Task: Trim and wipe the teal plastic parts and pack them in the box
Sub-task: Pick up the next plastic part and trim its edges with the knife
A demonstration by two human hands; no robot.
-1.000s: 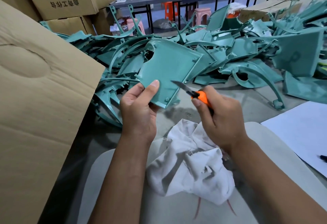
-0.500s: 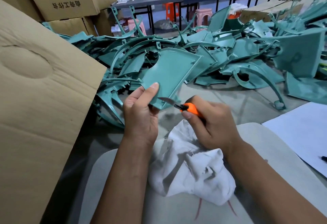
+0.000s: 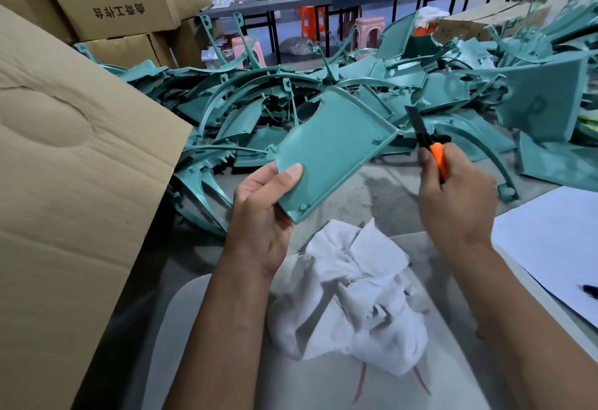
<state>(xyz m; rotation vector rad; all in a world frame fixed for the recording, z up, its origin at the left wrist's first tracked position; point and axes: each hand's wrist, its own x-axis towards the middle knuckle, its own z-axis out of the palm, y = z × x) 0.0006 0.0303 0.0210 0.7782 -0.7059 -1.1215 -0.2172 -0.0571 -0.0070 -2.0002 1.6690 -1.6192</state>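
A strip of bare grey tabletop (image 3: 372, 189) lies open between the near white crumpled cloth (image 3: 352, 299) and the sprawling heap of teal plastic parts (image 3: 372, 86) that runs across the table from left to right. On the left, a large brown cardboard box flap (image 3: 74, 183) slants up and closes off that side; its edge comes close to the nearest curved pieces of the heap. What the box holds cannot be seen from here. On the right, a white sheet of paper (image 3: 556, 247) covers the table corner.

The left hand (image 3: 262, 215) holds up a flat teal plastic panel with a raised rim and a notched top edge (image 3: 333, 147), thumb pressed on its face near the lower corner and the other fingers hidden behind it (the panel tilts up and to the right, above the bare tabletop). The right hand (image 3: 456, 196) is curled round an orange-handled utility knife (image 3: 430, 144), whose dark blade points up and left, its tip just beside the panel's right corner but apart from it. Both forearms reach in over the cloth.
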